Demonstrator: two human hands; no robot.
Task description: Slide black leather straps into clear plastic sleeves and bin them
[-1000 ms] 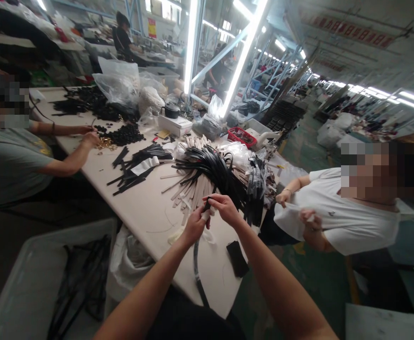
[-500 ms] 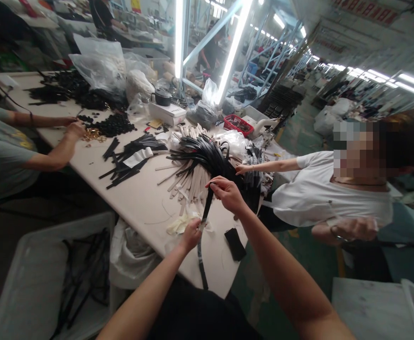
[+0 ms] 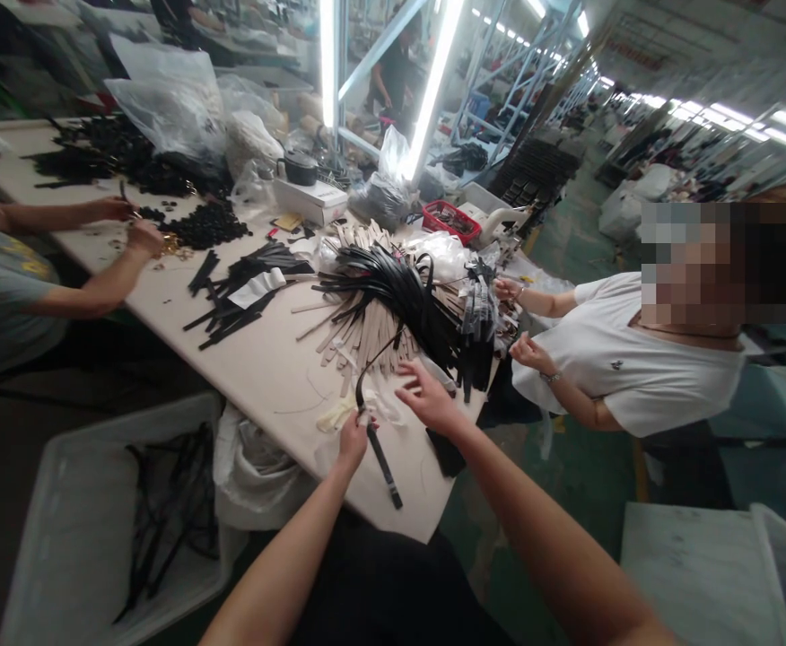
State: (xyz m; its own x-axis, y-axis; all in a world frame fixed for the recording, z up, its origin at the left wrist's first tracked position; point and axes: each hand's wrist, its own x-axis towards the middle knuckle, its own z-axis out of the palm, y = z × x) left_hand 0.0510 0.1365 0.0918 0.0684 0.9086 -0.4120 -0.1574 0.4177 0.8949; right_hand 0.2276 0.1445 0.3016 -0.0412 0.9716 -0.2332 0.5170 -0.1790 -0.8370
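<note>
My left hand (image 3: 353,440) grips a long black strap (image 3: 380,456) near its middle, low over the near end of the pale worktable (image 3: 258,359). The strap's upper end curls up toward the pile; its lower end lies on the table. My right hand (image 3: 426,399) hovers with fingers spread just right of the strap, holding nothing, at the foot of a big heap of black and beige straps (image 3: 399,305). A dark phone (image 3: 444,453) lies on the table partly under my right wrist. Whitish scraps (image 3: 336,417) lie by my left hand.
A person in white (image 3: 635,368) sits at the right, hands on the heap. A person in grey (image 3: 22,287) works at the left by black parts (image 3: 205,224). A white bin (image 3: 76,529) with straps and a plastic bag (image 3: 251,467) sit below the table edge.
My right hand let go of the strap's top end and opened. My left hand kept the strap and lowered it onto the table. The person in white brought both hands to the heap.
</note>
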